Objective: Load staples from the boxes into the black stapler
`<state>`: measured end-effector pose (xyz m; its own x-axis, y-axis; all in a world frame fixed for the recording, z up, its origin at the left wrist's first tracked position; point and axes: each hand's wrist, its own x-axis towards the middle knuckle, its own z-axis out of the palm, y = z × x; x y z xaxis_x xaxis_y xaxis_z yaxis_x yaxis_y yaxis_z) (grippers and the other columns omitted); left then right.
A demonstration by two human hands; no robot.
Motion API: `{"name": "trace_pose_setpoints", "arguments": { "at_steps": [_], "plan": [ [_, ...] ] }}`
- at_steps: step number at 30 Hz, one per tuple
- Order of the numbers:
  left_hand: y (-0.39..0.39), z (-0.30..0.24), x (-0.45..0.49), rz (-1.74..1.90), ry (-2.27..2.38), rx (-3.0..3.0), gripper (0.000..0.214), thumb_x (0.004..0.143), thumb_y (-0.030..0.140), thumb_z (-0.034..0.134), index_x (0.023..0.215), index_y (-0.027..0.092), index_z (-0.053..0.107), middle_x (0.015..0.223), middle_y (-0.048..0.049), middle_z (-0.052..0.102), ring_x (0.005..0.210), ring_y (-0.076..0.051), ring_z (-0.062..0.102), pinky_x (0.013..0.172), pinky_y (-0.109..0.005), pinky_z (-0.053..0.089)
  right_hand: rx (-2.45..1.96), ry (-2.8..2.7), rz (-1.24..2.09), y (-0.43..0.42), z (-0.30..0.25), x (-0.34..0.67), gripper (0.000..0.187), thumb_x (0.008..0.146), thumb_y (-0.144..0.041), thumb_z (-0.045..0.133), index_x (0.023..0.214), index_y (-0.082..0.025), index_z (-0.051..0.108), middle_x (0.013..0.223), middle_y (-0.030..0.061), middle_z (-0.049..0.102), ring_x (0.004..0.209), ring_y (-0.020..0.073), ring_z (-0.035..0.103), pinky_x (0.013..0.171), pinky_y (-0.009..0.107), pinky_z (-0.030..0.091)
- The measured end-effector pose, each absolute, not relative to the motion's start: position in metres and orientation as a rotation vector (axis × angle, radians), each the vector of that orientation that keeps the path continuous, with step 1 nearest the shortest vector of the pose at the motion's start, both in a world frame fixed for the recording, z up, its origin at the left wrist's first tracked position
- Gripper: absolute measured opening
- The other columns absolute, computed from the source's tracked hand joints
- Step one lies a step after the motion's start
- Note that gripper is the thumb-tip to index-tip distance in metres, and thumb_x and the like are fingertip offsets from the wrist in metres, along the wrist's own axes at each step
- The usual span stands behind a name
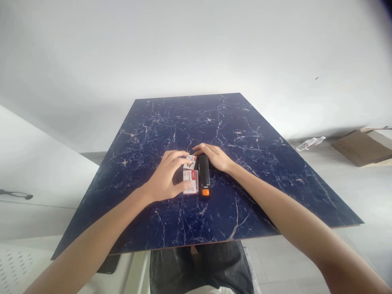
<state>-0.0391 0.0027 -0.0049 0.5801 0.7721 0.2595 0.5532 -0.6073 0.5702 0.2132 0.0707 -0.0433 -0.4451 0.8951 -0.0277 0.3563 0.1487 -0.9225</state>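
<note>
A black stapler (203, 176) with an orange end lies in the middle of a dark blue marbled table (245, 134). Just left of it sit two small white and red boxes (191, 179), one behind the other. My left hand (168, 176) curls around the boxes, thumb on the near one and fingers on the far one. My right hand (214, 157) rests over the far end of the stapler, its fingers bent down onto it and reaching toward the far box.
A flat brown cardboard piece (361, 146) and a small clear plastic item (310, 143) lie on the grey floor at the right. White surfaces stand to the left, one with a dark object (16, 195) on it. My lap shows under the table's near edge.
</note>
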Motion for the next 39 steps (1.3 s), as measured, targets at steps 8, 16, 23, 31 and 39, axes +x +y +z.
{"name": "trace_pose_setpoints", "arguments": {
  "at_steps": [8,16,23,31,39],
  "plan": [
    [0.009,-0.009,-0.055,0.346,0.932,2.214,0.111,0.061,0.06,0.092,0.153,0.033,0.036,0.172,-0.0147,0.011,0.158,-0.043,0.012,0.119,-0.07,0.031,-1.073,-1.904,1.401,0.061,-0.03,0.212,0.064,0.107,-0.065,0.022,0.147,-0.028,0.055,0.148,0.0032,0.06,0.142,0.0251,0.05,0.124,0.047,0.032],
    [-0.007,-0.02,-0.063,0.293,1.153,2.169,0.136,0.069,0.062,0.086,0.166,0.031,-0.004,0.172,-0.0201,0.014,0.156,-0.046,0.019,0.12,-0.067,0.029,-1.465,-1.483,1.205,-0.014,-0.025,0.223,0.068,0.103,-0.065,0.042,0.162,-0.033,0.032,0.168,0.0036,0.032,0.154,0.03,0.031,0.125,0.055,0.032],
    [-0.026,-0.023,-0.026,0.375,1.196,2.231,0.13,0.075,0.061,0.082,0.166,0.028,-0.004,0.165,-0.0232,0.031,0.15,-0.047,0.033,0.115,-0.068,0.034,-1.512,-1.525,1.316,-0.063,-0.024,0.213,0.07,0.102,-0.058,0.048,0.163,-0.029,0.031,0.168,0.0041,0.03,0.155,0.0284,0.029,0.129,0.053,0.022],
    [-0.022,-0.016,-0.049,0.5,1.124,2.214,0.064,0.086,0.055,0.075,0.14,0.029,0.051,0.149,-0.0136,0.048,0.14,-0.036,0.046,0.112,-0.058,0.044,-1.328,-1.638,1.245,-0.069,-0.016,0.204,0.054,0.103,-0.037,0.048,0.156,-0.029,0.039,0.153,0.0054,0.054,0.139,0.0272,0.054,0.118,0.048,0.044],
    [-0.017,-0.021,-0.046,0.455,1.065,2.244,0.092,0.078,0.058,0.081,0.155,0.034,0.037,0.165,-0.0137,0.031,0.152,-0.04,0.029,0.118,-0.061,0.037,-1.334,-1.738,1.077,-0.075,-0.02,0.202,0.055,0.103,-0.034,0.046,0.157,-0.03,0.038,0.151,0.006,0.055,0.137,0.0291,0.055,0.117,0.052,0.043]
  ]
}}
